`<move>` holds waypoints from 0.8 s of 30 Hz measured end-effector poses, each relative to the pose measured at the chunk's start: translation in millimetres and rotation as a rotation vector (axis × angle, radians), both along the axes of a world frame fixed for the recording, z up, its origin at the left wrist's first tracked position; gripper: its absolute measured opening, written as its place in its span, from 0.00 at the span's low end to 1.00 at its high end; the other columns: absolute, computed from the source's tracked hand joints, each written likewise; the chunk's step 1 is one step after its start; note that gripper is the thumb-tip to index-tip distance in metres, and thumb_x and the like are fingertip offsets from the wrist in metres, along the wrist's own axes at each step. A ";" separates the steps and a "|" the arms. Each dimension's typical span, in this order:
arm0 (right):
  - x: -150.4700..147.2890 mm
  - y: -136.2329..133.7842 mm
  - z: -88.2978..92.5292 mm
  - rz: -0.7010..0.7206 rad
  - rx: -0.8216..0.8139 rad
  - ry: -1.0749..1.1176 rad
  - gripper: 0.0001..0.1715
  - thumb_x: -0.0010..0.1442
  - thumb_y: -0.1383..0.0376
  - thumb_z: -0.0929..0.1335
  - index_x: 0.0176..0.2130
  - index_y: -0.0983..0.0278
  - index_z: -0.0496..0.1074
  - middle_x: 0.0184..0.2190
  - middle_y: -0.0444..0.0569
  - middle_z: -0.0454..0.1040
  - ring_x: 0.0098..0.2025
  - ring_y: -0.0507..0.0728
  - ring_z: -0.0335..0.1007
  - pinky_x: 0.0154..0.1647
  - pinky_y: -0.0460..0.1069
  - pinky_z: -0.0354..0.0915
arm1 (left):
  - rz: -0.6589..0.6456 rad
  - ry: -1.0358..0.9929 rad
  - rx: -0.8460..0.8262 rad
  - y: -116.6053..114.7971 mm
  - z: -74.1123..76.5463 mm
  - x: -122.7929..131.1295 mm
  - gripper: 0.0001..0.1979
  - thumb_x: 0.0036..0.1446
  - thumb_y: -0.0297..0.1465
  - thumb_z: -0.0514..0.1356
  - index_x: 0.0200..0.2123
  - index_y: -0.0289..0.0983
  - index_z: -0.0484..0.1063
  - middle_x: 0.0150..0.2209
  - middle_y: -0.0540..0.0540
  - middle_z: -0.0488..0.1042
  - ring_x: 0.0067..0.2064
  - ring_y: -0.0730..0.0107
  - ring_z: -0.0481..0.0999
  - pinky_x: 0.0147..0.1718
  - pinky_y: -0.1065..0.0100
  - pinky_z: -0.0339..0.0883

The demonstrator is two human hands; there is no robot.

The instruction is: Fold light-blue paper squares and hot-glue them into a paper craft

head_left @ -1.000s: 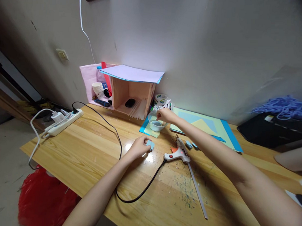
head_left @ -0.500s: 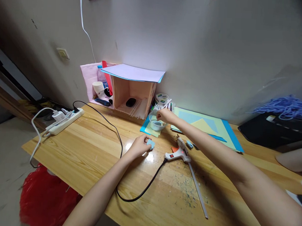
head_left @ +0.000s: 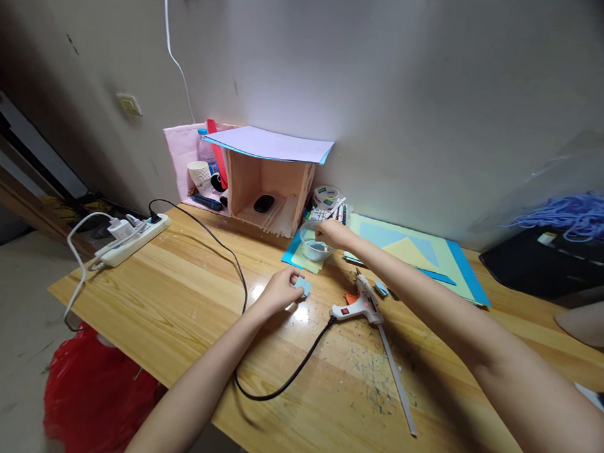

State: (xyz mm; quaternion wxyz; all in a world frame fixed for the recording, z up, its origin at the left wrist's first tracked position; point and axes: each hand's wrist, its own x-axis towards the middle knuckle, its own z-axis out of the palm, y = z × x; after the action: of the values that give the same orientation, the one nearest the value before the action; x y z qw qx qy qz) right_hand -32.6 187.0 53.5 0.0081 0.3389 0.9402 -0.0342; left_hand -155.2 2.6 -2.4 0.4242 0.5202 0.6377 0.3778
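Observation:
My left hand (head_left: 279, 291) rests on the wooden table (head_left: 179, 294), fingers closed on a small light-blue piece (head_left: 303, 285). My right hand (head_left: 332, 233) reaches over the rim of a small clear bowl (head_left: 313, 247) with its fingers pinched together; what they hold is too small to make out. The bowl stands on blue and green paper scraps (head_left: 296, 259). A white and orange glue gun (head_left: 357, 305) lies just right of my left hand, with a glue stick trailing from it and its black cord (head_left: 240, 277) looping across the table.
A small wooden box (head_left: 268, 191) under a pale paper sheet stands against the wall, with paper cups (head_left: 199, 175) and tape rolls (head_left: 325, 195) beside it. Coloured paper sheets (head_left: 421, 255) lie at the right, a power strip (head_left: 131, 239) at the left, a black bag (head_left: 545, 264) far right, a red bag (head_left: 94, 391) below.
Both hands hold almost the same places. The right hand's fingers have dipped slightly lower at the bowl. The view has shifted a little.

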 end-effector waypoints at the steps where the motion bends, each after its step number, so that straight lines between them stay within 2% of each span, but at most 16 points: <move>1: 0.4 0.0 -0.4 0.003 -0.008 0.011 0.10 0.51 0.73 0.65 0.29 0.67 0.78 0.29 0.53 0.77 0.31 0.56 0.70 0.29 0.45 0.57 | -0.002 -0.004 -0.002 -0.1 -0.3 0.1 0.18 0.40 0.21 0.55 0.39 0.32 0.68 0.29 0.48 0.69 0.28 0.74 0.71 0.27 0.75 0.64; 8: 3.7 1.9 0.1 0.023 -0.091 0.144 0.11 0.49 0.76 0.64 0.30 0.69 0.76 0.29 0.51 0.78 0.33 0.55 0.73 0.33 0.44 0.61 | -0.003 -0.012 -0.011 -0.5 0.1 0.7 0.18 0.40 0.21 0.56 0.39 0.32 0.68 0.29 0.48 0.70 0.28 0.74 0.71 0.26 0.75 0.65; 14: 7.1 4.8 -0.6 0.000 -0.178 0.227 0.13 0.49 0.77 0.67 0.37 0.68 0.72 0.29 0.50 0.79 0.35 0.56 0.75 0.35 0.44 0.64 | 0.000 -0.001 -0.018 -1.2 3.9 1.1 0.17 0.40 0.21 0.56 0.39 0.32 0.68 0.28 0.49 0.69 0.27 0.74 0.72 0.26 0.75 0.65; 17: 9.1 1.1 1.3 -0.003 -0.203 0.240 0.18 0.48 0.76 0.69 0.41 0.67 0.68 0.29 0.49 0.79 0.34 0.56 0.75 0.35 0.45 0.64 | -0.005 0.000 -0.016 -1.1 3.8 1.1 0.17 0.40 0.21 0.56 0.39 0.32 0.68 0.29 0.49 0.69 0.27 0.74 0.72 0.26 0.74 0.65; 21: 9.8 -5.0 4.8 -0.019 -0.209 0.208 0.30 0.46 0.73 0.72 0.48 0.69 0.61 0.27 0.49 0.78 0.32 0.56 0.74 0.31 0.45 0.62 | -0.008 0.012 -0.014 -0.9 2.4 0.9 0.18 0.40 0.21 0.56 0.39 0.33 0.68 0.28 0.49 0.68 0.27 0.74 0.72 0.25 0.74 0.65; 24: 9.0 -6.4 6.2 -0.013 -0.207 0.185 0.31 0.45 0.71 0.73 0.48 0.69 0.62 0.27 0.48 0.78 0.32 0.56 0.74 0.30 0.44 0.61 | -0.012 0.010 -0.024 -1.7 3.2 0.6 0.18 0.41 0.22 0.56 0.39 0.33 0.67 0.29 0.49 0.69 0.26 0.74 0.72 0.25 0.74 0.64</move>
State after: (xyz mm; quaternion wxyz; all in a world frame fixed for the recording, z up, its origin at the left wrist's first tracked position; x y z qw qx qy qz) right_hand -23.7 180.6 59.6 -0.0441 0.3376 0.9262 -0.1621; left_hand -154.6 0.9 0.8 0.4296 0.5208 0.6411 0.3651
